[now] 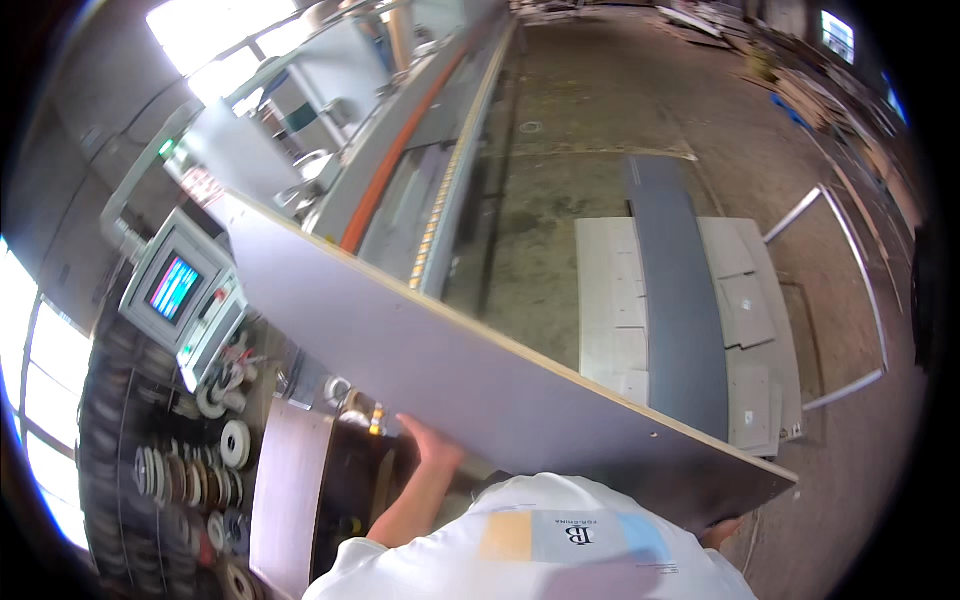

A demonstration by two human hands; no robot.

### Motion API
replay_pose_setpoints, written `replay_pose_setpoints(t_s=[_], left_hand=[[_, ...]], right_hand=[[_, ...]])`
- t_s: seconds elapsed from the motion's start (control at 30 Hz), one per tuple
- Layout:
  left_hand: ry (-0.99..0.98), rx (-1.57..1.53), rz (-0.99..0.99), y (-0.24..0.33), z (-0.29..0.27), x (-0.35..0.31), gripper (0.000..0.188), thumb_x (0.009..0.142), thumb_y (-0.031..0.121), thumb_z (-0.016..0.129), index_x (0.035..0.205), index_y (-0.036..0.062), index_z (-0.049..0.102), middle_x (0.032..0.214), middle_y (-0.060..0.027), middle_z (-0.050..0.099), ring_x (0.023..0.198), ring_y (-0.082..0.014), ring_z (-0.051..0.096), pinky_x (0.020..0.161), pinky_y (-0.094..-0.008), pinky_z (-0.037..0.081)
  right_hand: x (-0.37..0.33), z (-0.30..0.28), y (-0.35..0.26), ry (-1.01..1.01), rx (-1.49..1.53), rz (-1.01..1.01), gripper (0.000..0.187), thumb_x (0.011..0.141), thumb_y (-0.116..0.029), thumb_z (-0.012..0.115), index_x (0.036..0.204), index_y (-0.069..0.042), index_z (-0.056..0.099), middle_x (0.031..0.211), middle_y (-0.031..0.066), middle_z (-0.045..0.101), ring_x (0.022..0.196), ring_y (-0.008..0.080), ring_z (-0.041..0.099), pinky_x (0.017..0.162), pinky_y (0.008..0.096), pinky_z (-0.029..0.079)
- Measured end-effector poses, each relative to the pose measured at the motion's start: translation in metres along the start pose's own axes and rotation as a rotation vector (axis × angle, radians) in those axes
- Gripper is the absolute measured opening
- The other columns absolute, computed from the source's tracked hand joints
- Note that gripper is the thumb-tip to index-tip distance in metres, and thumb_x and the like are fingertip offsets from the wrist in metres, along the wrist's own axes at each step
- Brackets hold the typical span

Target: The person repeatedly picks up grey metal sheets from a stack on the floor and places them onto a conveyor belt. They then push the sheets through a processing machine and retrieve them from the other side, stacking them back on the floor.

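Note:
A long grey board [450, 375] with a pale, light-wood-coloured edge is tilted across in front of my body, running from the upper left down to the lower right. My left hand [430, 443] grips its lower edge near the middle, with part of the fingers hidden behind the board. At the near right end my right hand [720, 533] holds the lower edge; most of that hand is hidden by the board and my shirt. The far left end of the board reaches beside a long machine [400, 190] with an orange strip and a row of small rollers.
On the left stands a control panel [180, 285] with a lit screen. Several tape rolls [235, 443] hang below it, near a pale panel [290, 490]. At right, another grey board [685, 310] lies on stacked pale panels [750, 310], beside a metal frame [862, 260].

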State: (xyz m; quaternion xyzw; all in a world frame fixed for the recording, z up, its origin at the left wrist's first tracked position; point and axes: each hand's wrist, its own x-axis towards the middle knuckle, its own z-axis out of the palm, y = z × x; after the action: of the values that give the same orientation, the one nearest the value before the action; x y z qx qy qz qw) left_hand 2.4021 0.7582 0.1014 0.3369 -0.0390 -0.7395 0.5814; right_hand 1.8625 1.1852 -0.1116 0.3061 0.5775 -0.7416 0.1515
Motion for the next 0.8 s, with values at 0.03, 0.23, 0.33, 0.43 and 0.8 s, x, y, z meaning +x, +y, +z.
replay_pose_setpoints(t_s=[0.03, 0.23, 0.33, 0.43, 0.8], left_hand=[[0.067, -0.033, 0.034, 0.009, 0.002, -0.024, 0.102, 0.084, 0.092, 0.025, 0.156, 0.022, 0.036, 0.16, 0.0, 0.037, 0.143, -0.029, 0.035, 0.118, -0.0499, 0.029], [0.053, -0.248, 0.242, 0.042, -0.103, -0.102, 0.101, 0.085, 0.092, 0.016, 0.156, 0.0231, 0.036, 0.162, 0.0029, 0.033, 0.145, -0.0272, 0.033, 0.12, -0.045, 0.026], [0.199, -0.346, 0.334, 0.056, -0.115, -0.141, 0.096, 0.089, 0.088, 0.017, 0.157, 0.0221, 0.034, 0.163, 0.0031, 0.031, 0.147, -0.0265, 0.03, 0.122, -0.0449, 0.021], [0.334, -0.47, 0.417, 0.082, -0.126, -0.168, 0.09, 0.094, 0.082, 0.023, 0.158, 0.018, 0.03, 0.165, 0.0023, 0.028, 0.149, -0.0265, 0.026, 0.124, -0.0438, 0.016], [0.642, -0.243, 0.563, 0.155, -0.29, -0.24, 0.072, 0.107, 0.06, 0.03, 0.159, 0.0121, 0.024, 0.163, -0.0046, 0.028, 0.148, -0.0263, 0.028, 0.123, -0.0438, 0.019]], right_hand=[[0.014, 0.022, 0.001, -0.067, -0.022, 0.015, 0.071, 0.103, -0.052, 0.042, 0.152, -0.001, 0.04, 0.15, 0.0127, 0.05, 0.137, 0.0315, 0.046, 0.113, 0.0426, 0.038], [0.034, 0.207, 0.02, -0.59, -0.094, 0.005, 0.065, 0.103, -0.049, 0.04, 0.148, -0.001, 0.046, 0.148, 0.0121, 0.051, 0.133, 0.0313, 0.05, 0.111, 0.0425, 0.04], [-0.003, 0.303, 0.042, -0.702, -0.313, -0.065, 0.066, 0.103, -0.052, 0.04, 0.142, 0.0, 0.053, 0.141, 0.014, 0.059, 0.126, 0.0329, 0.057, 0.108, 0.0427, 0.043], [-0.072, 0.379, 0.075, -0.52, -0.905, -0.369, 0.072, 0.101, -0.058, 0.039, 0.134, 0.002, 0.06, 0.133, 0.0166, 0.065, 0.122, 0.0346, 0.061, 0.107, 0.0441, 0.044], [-0.404, 0.478, 0.248, -0.631, -1.802, -0.866, 0.073, 0.102, -0.059, 0.028, 0.126, -0.002, 0.067, 0.133, 0.0197, 0.065, 0.127, 0.0404, 0.058, 0.105, 0.0511, 0.044]])
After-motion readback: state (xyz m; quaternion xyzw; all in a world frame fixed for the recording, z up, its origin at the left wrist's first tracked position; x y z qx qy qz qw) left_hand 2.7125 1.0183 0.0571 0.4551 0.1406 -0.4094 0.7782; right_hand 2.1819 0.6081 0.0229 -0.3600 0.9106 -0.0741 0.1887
